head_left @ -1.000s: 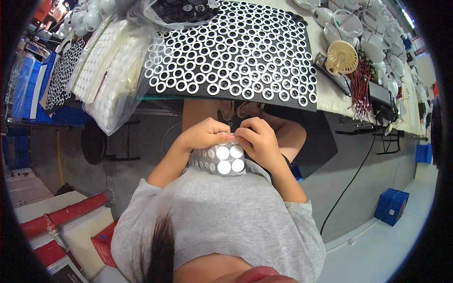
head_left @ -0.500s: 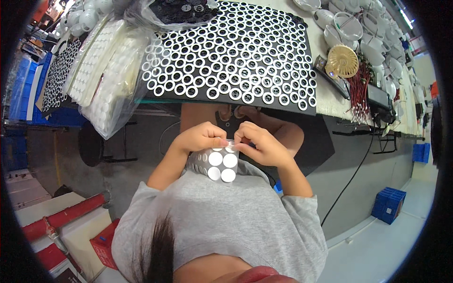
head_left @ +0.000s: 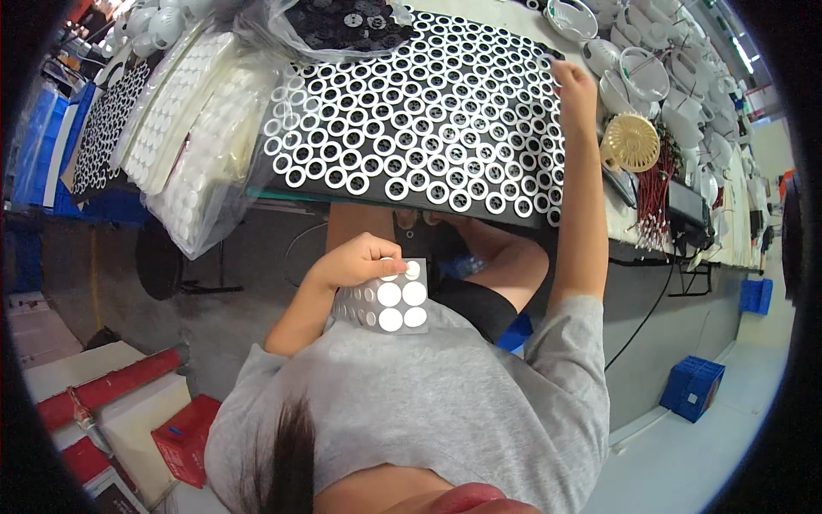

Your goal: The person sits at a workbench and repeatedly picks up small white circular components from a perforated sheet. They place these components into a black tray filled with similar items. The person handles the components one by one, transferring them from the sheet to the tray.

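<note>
My left hand [head_left: 361, 260] pinches the top of a clear sheet of round white stickers [head_left: 402, 307], held low in front of my grey shirt. The sheet bends back under that hand, and more stickers show along its folded part. My right arm is stretched far forward. At the far right edge of the black board [head_left: 364, 196], my right hand [head_left: 576, 84] has its fingers curled together; anything between them is too small to make out. Many white rings with dark centres [head_left: 437, 190] lie in rows on the board, some beside that hand.
Plastic bags of white sticker sheets [head_left: 205, 163] lie at the left of the table. A clear bag of black round parts [head_left: 342, 24] sits at the back. To the right are a yellow fan [head_left: 632, 143], red wires [head_left: 655, 201] and white housings [head_left: 642, 73]. A blue crate [head_left: 692, 388] stands on the floor.
My right hand has left the sticker sheet and reached forward to the board's far right edge. My left hand still holds the sheet in nearly the same place.
</note>
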Available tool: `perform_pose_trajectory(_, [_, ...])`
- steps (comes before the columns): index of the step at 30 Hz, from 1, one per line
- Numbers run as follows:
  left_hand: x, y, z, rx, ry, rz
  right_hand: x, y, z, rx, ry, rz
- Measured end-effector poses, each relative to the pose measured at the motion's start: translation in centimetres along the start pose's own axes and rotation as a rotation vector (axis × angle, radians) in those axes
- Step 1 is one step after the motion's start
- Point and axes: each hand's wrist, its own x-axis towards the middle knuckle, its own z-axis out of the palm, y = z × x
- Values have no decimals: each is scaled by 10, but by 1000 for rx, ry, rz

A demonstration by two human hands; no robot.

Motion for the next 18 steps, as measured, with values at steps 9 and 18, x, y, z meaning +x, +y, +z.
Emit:
perform_pose_trajectory(9, [-6,-9,-8,44,56,-23,108,91,-36,-47,385,197])
perform_pose_trajectory(18, [3,-15,-15,33,21,-8,107,79,-36,-170,361,294])
